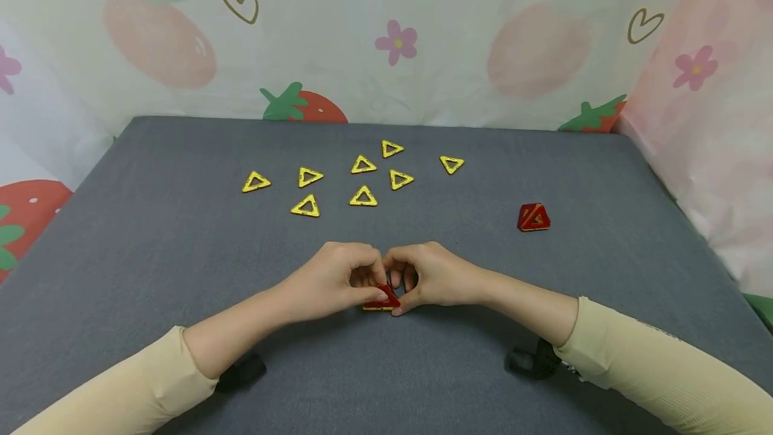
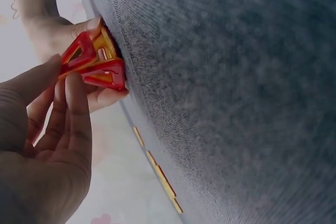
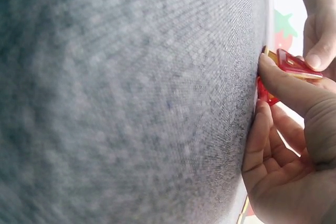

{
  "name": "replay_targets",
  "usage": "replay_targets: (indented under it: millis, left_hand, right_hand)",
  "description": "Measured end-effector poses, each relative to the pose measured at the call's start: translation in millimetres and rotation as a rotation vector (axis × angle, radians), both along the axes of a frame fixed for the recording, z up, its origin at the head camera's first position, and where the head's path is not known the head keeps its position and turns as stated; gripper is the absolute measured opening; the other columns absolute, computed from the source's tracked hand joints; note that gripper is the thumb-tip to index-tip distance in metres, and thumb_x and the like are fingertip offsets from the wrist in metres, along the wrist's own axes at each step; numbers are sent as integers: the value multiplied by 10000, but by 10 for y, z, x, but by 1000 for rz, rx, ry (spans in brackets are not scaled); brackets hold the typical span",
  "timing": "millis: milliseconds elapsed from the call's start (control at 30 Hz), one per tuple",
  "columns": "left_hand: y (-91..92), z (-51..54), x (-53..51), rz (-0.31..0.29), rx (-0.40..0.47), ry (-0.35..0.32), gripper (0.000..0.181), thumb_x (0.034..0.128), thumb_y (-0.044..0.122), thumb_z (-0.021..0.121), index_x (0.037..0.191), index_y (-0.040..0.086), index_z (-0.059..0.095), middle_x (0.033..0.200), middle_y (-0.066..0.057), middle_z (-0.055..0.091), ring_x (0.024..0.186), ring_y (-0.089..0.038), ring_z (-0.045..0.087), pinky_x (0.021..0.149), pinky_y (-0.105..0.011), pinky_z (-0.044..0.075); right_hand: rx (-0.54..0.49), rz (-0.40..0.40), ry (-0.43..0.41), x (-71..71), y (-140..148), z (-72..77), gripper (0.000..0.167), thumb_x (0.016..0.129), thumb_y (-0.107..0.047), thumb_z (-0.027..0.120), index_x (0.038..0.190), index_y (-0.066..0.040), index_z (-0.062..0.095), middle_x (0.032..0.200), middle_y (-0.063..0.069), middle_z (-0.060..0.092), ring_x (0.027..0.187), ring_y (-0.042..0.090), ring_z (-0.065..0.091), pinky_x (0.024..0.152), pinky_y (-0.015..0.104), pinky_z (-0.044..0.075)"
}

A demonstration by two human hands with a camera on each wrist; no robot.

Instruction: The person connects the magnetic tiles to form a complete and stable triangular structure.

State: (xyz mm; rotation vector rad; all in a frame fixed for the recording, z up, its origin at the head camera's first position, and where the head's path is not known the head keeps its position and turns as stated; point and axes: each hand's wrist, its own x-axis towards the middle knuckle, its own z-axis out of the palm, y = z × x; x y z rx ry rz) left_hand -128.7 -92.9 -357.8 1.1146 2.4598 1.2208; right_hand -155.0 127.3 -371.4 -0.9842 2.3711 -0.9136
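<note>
My left hand [image 1: 338, 275] pinches a glossy red triangular tile [image 2: 87, 47]; my right hand [image 1: 447, 276] grips, between thumb and finger, the red-and-yellow triangular tiles [image 2: 114, 67] touching it, at the grey cloth [image 1: 181, 240]. Beyond my fingers: eight yellow triangular frames [image 1: 364, 203]; rightward, a red pyramid-like shape [image 1: 534, 223].

Wide lane between right hand [image 1: 439, 275] and red pyramid [image 1: 534, 219]; yellow triangles [image 1: 364, 204] (eight, scattered) obstruct table [image 1: 181, 240] beyond.

Red, yellow-edged piece [image 1: 390, 299], yellow triangles [image 1: 364, 203], grey cloth [image 1: 181, 254], cream sleeves [image 1: 658, 354], strawberry-patterned backdrop [image 1: 447, 79]
</note>
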Motion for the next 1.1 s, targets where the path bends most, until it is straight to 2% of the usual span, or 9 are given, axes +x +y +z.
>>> replay_targets:
  millis: [200, 500, 700, 900, 1000, 1100]
  left_hand:
    - [5, -10, 17, -4, -23, 29, 131, 829, 99, 791, 838, 148, 670, 806, 18, 631, 658, 11, 562, 594, -181, 528]
    - [37, -22, 27, 26, -52, 63, 151, 821, 69, 789, 846, 134, 655, 810, 3, 630, 686, 4, 564, 622, -166, 528]
    - [5, -9, 20, 79, -80, -14, 218, 785, 122, 834, 870, 147, 635, 779, 29, 641, 684, -10, 578, 621, -188, 534]
    - [-103, -32, -13, 132, -110, -101, 204, 751, 151, 859, 830, 152, 670, 789, 32, 658, 669, -25, 611, 602, -210, 536]
    - [-140, -63, -37, 129, -134, -150, 162, 768, 171, 846, 868, 146, 721, 838, 17, 683, 691, -25, 625, 617, -207, 531]
    - [-148, -91, -67, 102, -151, -179, 157, 794, 204, 821, 923, 137, 762, 894, 3, 710, 738, -15, 640, 655, -198, 532]
  right_hand:
    - [-11, 6, 3, -1, 4, 5, 444, 710, -189, 896, 1079, -158, 651, 885, -29, 629, 730, 52, 586, 665, 205, 534]
    - [6, 15, 3, -4, 25, 8, 466, 700, -208, 905, 1076, -175, 630, 892, -46, 629, 746, 55, 585, 681, 208, 531]
    - [-7, -6, -39, 11, 42, 26, 512, 713, -242, 899, 1094, -157, 567, 909, -31, 642, 757, 68, 604, 696, 210, 537]
    - [-10, -9, -28, 28, 36, 27, 350, 754, -367, 860, 915, -188, 606, 803, -63, 637, 717, 57, 605, 656, 206, 523]
    - [-14, -2, -19, 33, 27, 18, 281, 775, -404, 835, 854, -223, 637, 754, -89, 630, 697, 41, 599, 637, 201, 511]
    - [-25, -2, -23, 37, 25, 15, 241, 789, -390, 825, 823, -229, 649, 728, -94, 630, 673, 39, 595, 616, 198, 499]
